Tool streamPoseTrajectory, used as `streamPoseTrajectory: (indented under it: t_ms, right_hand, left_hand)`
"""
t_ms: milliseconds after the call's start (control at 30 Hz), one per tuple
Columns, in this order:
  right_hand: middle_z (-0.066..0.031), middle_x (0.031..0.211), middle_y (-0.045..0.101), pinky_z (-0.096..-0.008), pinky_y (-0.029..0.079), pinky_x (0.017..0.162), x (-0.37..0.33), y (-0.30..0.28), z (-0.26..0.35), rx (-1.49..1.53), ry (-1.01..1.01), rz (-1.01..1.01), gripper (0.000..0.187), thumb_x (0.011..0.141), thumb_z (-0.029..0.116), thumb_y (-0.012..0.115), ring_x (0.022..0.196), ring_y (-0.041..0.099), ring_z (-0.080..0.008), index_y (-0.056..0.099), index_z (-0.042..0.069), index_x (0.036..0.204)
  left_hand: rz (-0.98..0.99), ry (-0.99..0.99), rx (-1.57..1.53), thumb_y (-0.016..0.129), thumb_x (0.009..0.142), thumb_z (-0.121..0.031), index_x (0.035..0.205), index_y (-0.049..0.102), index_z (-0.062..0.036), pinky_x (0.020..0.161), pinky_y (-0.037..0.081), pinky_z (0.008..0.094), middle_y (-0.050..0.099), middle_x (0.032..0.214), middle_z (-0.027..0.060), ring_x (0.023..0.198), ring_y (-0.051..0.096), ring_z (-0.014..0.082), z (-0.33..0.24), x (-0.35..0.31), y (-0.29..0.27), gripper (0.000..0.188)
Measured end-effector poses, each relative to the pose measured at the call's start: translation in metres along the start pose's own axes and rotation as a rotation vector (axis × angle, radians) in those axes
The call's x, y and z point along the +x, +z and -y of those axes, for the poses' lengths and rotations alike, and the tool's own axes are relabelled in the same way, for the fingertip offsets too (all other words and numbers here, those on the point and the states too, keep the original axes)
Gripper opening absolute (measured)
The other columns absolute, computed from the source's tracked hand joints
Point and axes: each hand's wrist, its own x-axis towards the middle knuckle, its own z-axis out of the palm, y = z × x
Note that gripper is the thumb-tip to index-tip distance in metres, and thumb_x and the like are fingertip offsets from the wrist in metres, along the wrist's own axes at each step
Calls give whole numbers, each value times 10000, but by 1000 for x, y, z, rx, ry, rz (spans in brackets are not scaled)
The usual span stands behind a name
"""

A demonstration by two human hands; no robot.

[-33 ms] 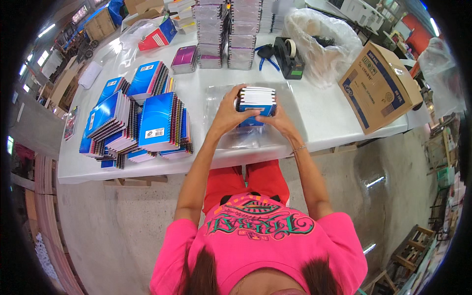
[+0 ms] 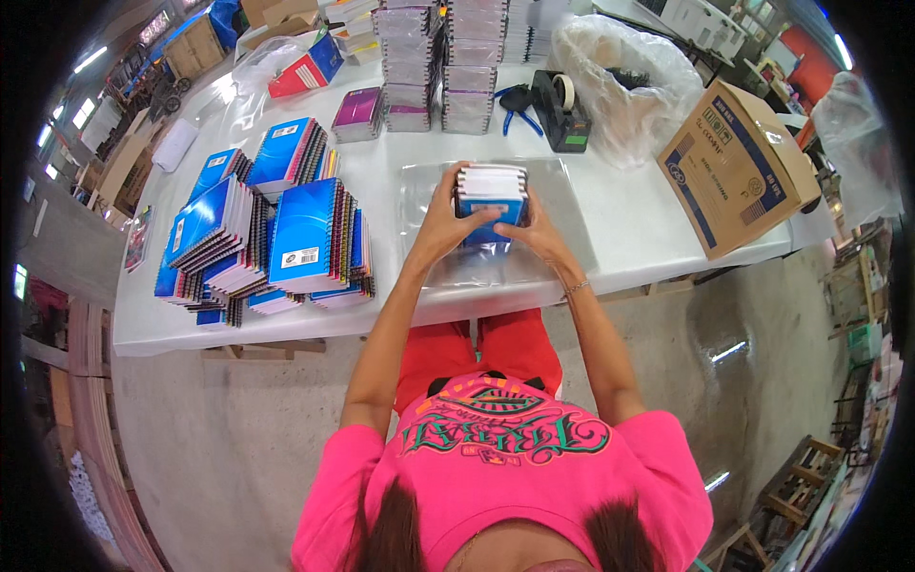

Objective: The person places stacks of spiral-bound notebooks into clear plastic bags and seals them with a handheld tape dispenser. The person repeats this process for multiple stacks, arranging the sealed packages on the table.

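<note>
A small stack of blue-covered spiral notebooks stands on edge between my hands, its white page edges turned up. My left hand is wrapped round the stack's left side, thumb across the blue front cover. On the other side my right hand grips it, its thumb pressing on the same cover. Beneath them lies a sheet of clear plastic film on the white-covered table. Several more blue spiral notebooks are piled in uneven stacks to the left.
Tall stacks of wrapped notebooks stand at the back beside a purple notebook stack. To their right are blue-handled pliers, a black tape dispenser, a clear plastic bag and a cardboard box. The table's front edge is near me.
The notebook stack has tilted and shifted slightly left between my hands. My fingers have moved a little with it; both hands keep their hold.
</note>
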Motion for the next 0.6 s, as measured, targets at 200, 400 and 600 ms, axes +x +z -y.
streamPoseTrajectory:
  t_ms: [200,400,600]
  right_hand:
    - [-81,1272,504,-285,448,926,2,17,-30,224,-12,-158,822,679,-35,601,1140,501,-179,311,57,1443]
    - [-62,1164,556,-273,490,804,-1,16,-23,146,44,-155,759,648,-41,561,1010,553,-161,389,51,1382]
    - [-78,1186,550,-277,503,772,-1,8,-24,200,90,-107,808,627,-66,546,1027,553,-173,364,62,1404]
  left_hand:
    - [-1,-35,-170,735,813,-146,1541,45,-81,1165,219,365,215,1540,165,1411,264,271,40,-15,17,1006]
    - [15,-34,-174,706,840,-133,1544,8,-89,1177,177,370,177,1551,184,1427,230,290,33,-24,18,992]
    - [82,-71,-145,697,862,-149,1538,-33,-73,1179,174,376,166,1554,210,1437,211,301,37,-30,15,999]
